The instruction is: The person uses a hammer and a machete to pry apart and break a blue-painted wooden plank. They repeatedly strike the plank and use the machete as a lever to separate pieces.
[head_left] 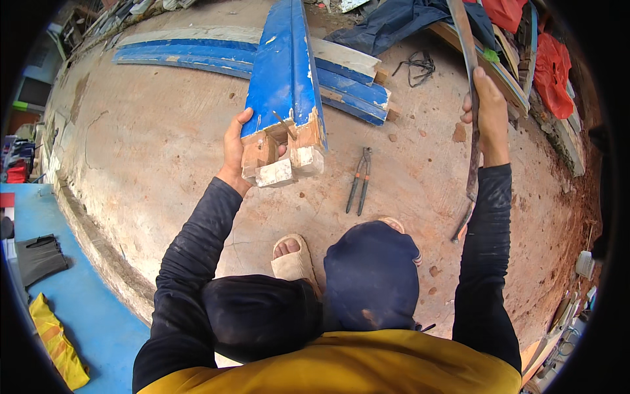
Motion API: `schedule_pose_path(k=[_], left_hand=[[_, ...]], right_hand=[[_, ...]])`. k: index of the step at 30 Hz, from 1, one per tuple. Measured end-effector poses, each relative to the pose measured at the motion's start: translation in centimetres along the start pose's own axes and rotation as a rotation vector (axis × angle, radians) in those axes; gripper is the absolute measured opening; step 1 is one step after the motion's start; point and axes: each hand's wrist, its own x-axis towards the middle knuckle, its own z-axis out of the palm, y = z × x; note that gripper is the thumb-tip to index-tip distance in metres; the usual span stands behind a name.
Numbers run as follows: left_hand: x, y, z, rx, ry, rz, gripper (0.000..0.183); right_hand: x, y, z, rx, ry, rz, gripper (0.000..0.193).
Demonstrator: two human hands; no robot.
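My left hand (235, 152) grips the near end of a blue-painted wooden beam (279, 85), the thumb along its left side and a fingertip showing in the notch. The bare wood at that end is chipped and whitish, and a nail (285, 125) sticks up from it. Held out to the right, my right hand (489, 111) is closed around a long, rusty metal bar (474, 141). The bar's upper end runs out of the picture, and its lower end bends aside. Between both arms, end-cutting pincers (359, 180) with dark and orange handles lie on the ground.
More blue beams (187, 54) lie across the ground behind the held one. A black cord (418, 67), dark sheeting (387, 26) and a red plastic bag (552, 75) are at the far right. A low concrete edge (105, 253) borders a blue surface (98, 276) on the left.
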Motion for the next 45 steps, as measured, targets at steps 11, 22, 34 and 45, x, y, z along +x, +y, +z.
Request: schedule_pose_path(k=[11,22,34,45], left_hand=[[-0.7,4.1,-5.3,0.101,-0.066,-0.029,0.063],[2.4,-0.8,-10.1,0.193,0.244,0.094,0.055],[2.8,-9.0,-5.1,0.339,0.230,-0.114,0.071],[2.9,-10.3,-4.0,0.047,0.039,-0.076,0.063]], right_hand=[[-22.1,34.9,-2.5,-0.464,0.068,0.516,0.047],[-23.3,33.1,-15.3,-0.976,0.364,0.895,0.090],[-17.6,20.4,-15.3,-0.279,-0.028,0.837,0.034],[-13.7,-4.2,-0.3,-0.227,-0.514,0.322,0.043]])
